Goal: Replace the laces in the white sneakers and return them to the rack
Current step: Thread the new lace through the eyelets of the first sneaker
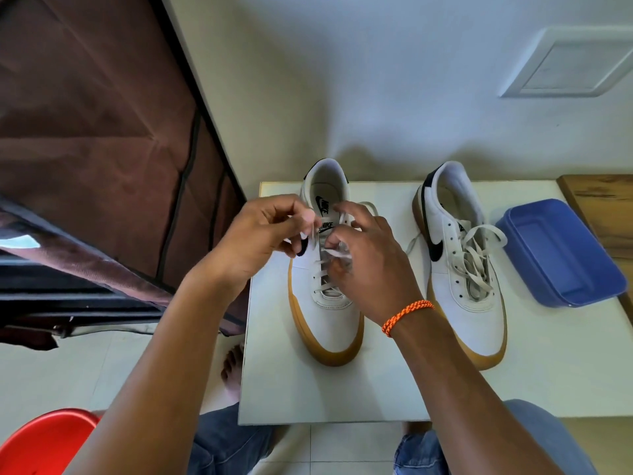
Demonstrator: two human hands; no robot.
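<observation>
A person works over the left sneaker [327,296], which stands on the white worktop [445,382] directly beneath both hands, toe toward the person and heel away, its long axis running straight out. The left hand [263,231] pinches one lace [313,234] end up and to the left; the right hand [368,265], fingers curled, grips the other end at the upper eyelets. The second sneaker [462,269], loosely laced, sits just right, nearer the right hand, beside a blue lid [561,255].
</observation>
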